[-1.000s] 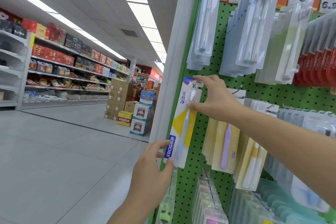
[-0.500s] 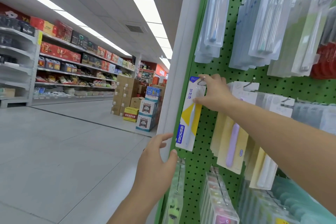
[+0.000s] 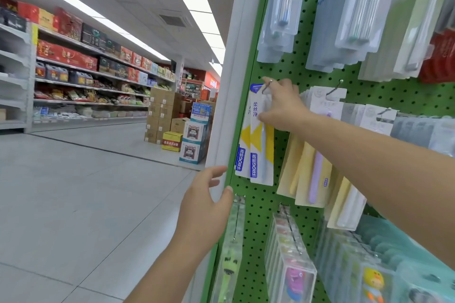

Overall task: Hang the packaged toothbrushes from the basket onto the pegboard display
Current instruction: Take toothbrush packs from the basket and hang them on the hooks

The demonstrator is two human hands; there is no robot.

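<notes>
My right hand (image 3: 283,103) covers the upper part of the front toothbrush pack (image 3: 262,155), so I cannot see how its hole sits on the peg hook (image 3: 267,86). A 2nd pack (image 3: 242,150) behind it shows only its left strip. The top-row packs (image 3: 279,12) are cut off by the upper edge, and their print is too blurred to read.

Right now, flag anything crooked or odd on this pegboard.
Nothing stands out. The yellow-and-white toothbrush packs hang straight under the peg hook, where the right hand holds the front pack; neighbouring packs hang evenly.
</notes>
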